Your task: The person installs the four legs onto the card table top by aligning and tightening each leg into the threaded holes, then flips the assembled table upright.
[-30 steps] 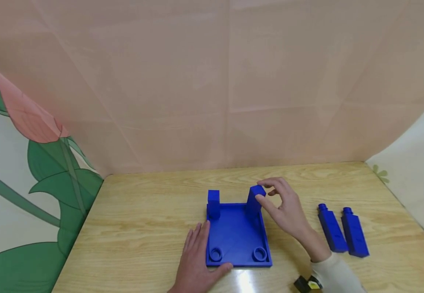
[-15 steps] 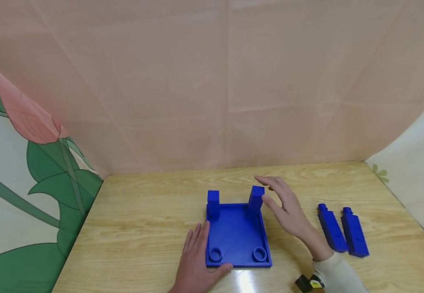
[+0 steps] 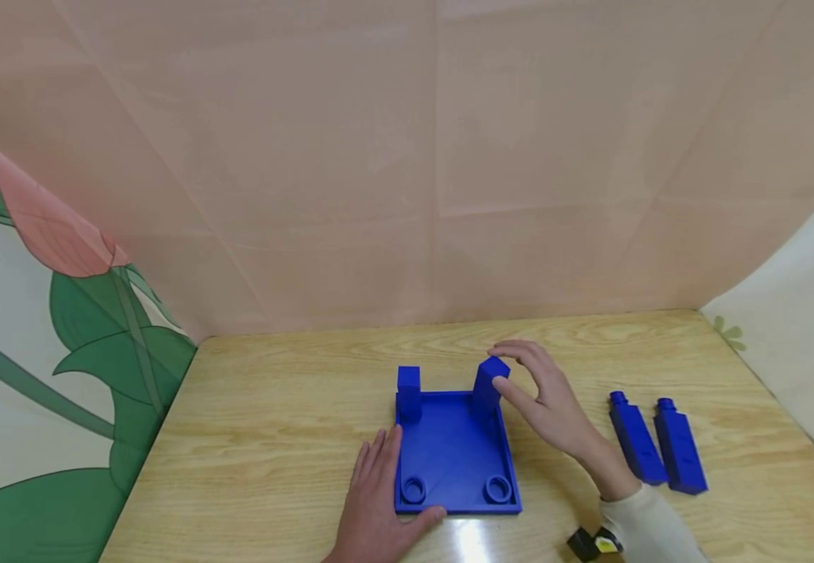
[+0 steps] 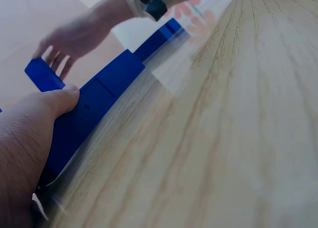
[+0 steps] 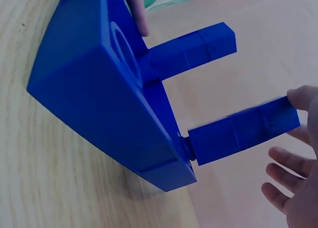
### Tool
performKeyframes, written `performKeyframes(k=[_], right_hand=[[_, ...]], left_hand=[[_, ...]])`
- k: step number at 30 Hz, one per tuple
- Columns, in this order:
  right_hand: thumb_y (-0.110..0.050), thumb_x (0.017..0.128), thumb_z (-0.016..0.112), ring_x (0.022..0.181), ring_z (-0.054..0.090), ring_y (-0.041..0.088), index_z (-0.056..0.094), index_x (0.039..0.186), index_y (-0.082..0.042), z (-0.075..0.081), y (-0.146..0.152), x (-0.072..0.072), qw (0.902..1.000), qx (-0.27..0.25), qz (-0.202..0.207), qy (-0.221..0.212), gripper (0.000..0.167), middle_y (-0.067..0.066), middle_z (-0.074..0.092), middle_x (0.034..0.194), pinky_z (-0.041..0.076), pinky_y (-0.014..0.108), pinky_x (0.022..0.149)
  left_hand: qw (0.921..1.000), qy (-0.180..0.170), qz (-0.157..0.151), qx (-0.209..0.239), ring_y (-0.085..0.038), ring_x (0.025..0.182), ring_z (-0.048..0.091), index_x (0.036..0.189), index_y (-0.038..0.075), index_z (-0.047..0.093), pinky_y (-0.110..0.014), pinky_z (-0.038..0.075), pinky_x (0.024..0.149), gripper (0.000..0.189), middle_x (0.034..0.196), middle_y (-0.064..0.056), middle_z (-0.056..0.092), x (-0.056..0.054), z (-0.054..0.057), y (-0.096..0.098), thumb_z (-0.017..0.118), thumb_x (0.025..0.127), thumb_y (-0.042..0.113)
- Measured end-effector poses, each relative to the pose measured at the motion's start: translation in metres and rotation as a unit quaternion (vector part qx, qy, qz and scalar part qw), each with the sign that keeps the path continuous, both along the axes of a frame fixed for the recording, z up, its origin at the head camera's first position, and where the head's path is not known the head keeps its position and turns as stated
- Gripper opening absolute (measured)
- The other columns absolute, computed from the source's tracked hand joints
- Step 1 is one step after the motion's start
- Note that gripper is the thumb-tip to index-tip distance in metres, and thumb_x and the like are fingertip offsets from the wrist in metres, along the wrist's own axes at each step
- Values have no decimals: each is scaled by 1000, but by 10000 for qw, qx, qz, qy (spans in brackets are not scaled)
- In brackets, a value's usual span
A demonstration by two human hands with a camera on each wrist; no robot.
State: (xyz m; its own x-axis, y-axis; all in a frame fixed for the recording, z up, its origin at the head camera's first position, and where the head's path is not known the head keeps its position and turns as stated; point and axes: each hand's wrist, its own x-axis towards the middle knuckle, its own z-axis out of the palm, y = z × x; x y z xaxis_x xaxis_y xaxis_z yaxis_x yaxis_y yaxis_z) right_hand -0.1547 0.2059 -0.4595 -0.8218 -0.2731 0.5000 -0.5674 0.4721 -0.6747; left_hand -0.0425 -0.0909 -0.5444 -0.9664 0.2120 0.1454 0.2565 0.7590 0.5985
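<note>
A blue square tray-like base (image 3: 452, 457) with a raised rim lies on the wooden table. Two blue square legs rise from its far corners, the left leg (image 3: 410, 395) upright and the right leg (image 3: 485, 395) slightly tilted. With thumb and index finger, my right hand (image 3: 550, 407) pinches the top end of the right leg; its other fingers are spread free in the right wrist view. That leg's narrow round neck (image 5: 186, 147) shows at its socket. My left hand (image 3: 378, 500) rests along the base's left side, fingers straight, thumb (image 4: 67, 99) against the front edge.
Two more blue legs, one at left (image 3: 639, 442) and one at right (image 3: 681, 450), lie side by side on the table (image 3: 273, 438) at the right. Round sockets (image 3: 498, 489) sit in the near corners of the base. A cloth backdrop (image 3: 407, 195) hangs behind.
My right hand loosened from the right leg half a second ago and has pinched its top again. The leg has turned about its length. My left hand and the base stay put.
</note>
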Motion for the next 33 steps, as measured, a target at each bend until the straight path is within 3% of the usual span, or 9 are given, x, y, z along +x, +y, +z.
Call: performKeyframes(k=[2, 6, 9, 13, 17, 22, 26, 30, 33], right_hand=[[-3, 100, 80, 134, 58, 19, 71, 133, -7, -1, -2, 0, 9998, -37, -184, 17, 35, 8, 68, 142, 41, 14, 111], [-6, 96, 86, 131, 59, 22, 69, 124, -9, -3, -6, 0, 9987, 56, -500, 3, 34, 10, 68, 140, 51, 33, 107], [-7, 97, 85, 131, 59, 23, 67, 131, -7, -3, -6, 1, 9987, 103, -502, -14, 39, 13, 68, 141, 52, 39, 106], [-5, 106, 70, 138, 55, 21, 64, 150, -9, -2, -1, 2, 9999, 72, -112, -29, 45, 10, 66, 148, 43, 32, 115], [1, 112, 50, 145, 48, 26, 62, 158, -14, 0, 3, 2, 9987, 22, 492, -113, 50, 12, 60, 156, 36, 49, 116], [1, 114, 46, 148, 45, 35, 65, 155, -10, 1, 6, 2, 9967, 144, 767, -238, 47, 16, 57, 158, 36, 61, 114], [-1, 113, 55, 148, 48, 32, 67, 152, -11, 0, 8, 1, 9975, 179, 609, -307, 43, 8, 58, 158, 40, 55, 117], [-3, 108, 67, 145, 51, 29, 68, 147, -13, -2, 8, 0, 9990, 163, 356, -227, 40, 6, 62, 155, 39, 32, 120], [-5, 105, 74, 143, 53, 30, 69, 137, -15, -2, 8, -2, 9996, 152, 151, -190, 35, 10, 65, 150, 36, 20, 117]], left_hand=[[10000, -16, -5, -2, -35, 167, 30, 177, 12, 27, -50, 17, 137, 121, 178, -10, 40, 0, 0, 0, 69, 90, 85], [10000, -20, -20, 18, -35, 167, 30, 177, 12, 27, -46, 13, 137, 121, 178, -10, 40, 0, 0, 0, 69, 90, 85], [10000, 40, -21, 40, -35, 167, 30, 177, 11, 28, -45, 12, 136, 121, 178, -11, 40, 1, 0, 0, 69, 90, 85], [9998, -180, -3, 70, -35, 168, 29, 177, 12, 28, -54, 18, 138, 123, 178, -11, 39, 1, 1, 0, 70, 89, 85], [9982, -586, -14, 136, -35, 169, 25, 178, 13, 25, -57, 16, 139, 125, 180, -10, 35, -1, 4, 0, 71, 87, 86], [9976, -672, -25, 144, -35, 169, 23, 178, 13, 25, -57, 14, 140, 125, 181, -10, 34, -1, 5, 0, 71, 87, 86], [9989, -444, -10, 122, -35, 169, 26, 178, 13, 26, -58, 17, 138, 124, 180, -10, 36, 0, 3, 0, 71, 88, 86], [9996, -267, -7, 93, -36, 167, 29, 177, 13, 27, -60, 20, 137, 123, 178, -11, 39, 0, 2, 1, 71, 88, 85], [9992, -391, -17, 121, -36, 168, 28, 178, 13, 26, -59, 18, 138, 123, 179, -11, 38, -1, 3, 0, 71, 88, 85]])
